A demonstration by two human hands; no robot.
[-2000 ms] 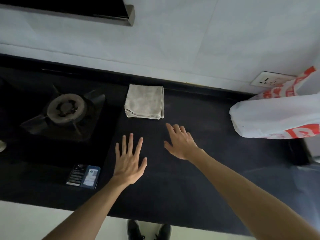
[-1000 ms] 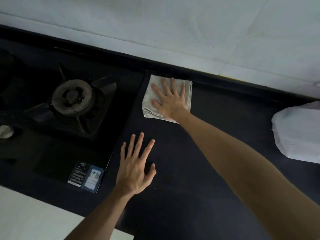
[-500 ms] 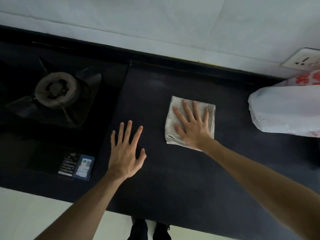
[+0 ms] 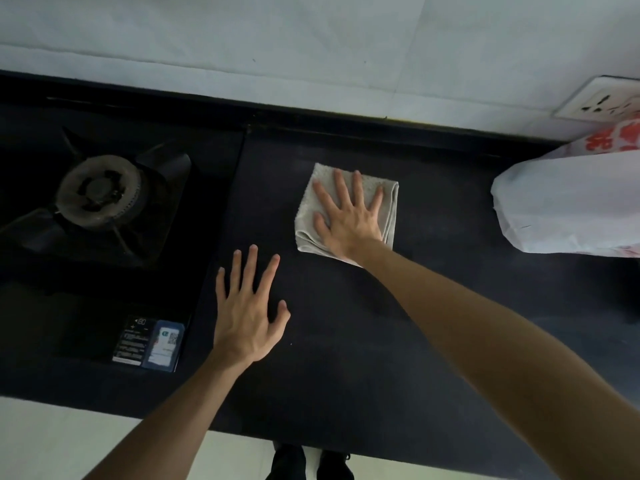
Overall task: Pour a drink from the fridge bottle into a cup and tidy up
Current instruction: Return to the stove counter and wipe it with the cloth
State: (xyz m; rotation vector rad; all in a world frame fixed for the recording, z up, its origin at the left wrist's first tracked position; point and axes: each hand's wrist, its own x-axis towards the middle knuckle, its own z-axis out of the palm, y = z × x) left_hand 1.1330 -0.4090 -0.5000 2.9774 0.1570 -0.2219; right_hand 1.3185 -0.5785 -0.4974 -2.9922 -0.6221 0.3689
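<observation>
Sliding along under the right hand, the cloth is now sitting in the middle of the dark desk, well right of where it was a second ago against the far edge beside the stove. That right hand is lying flat on top of the folded grey cloth, fingers spread wide and pressing down, palm covering the near half, nothing pinched or wrapped. The cloth is showing around the hand on the far side, the left edge and the right edge, with a folded corner poking out near the wrist.

Over on the left, the left hand is resting open on the bare desk, fingers fanned out and pointing away, holding nothing, sitting just right of the stove's edge and apart from the cloth. A small sticker label is lying on the near corner of the stove top, just left of that hand. The burner is sitting farther back on the left.

At the far right, a white plastic bag with red print is resting on the desk, well apart from the cloth. A wall socket is showing just above it on the pale wall. Dark shoes are peeking out below the near edge of the desk.
</observation>
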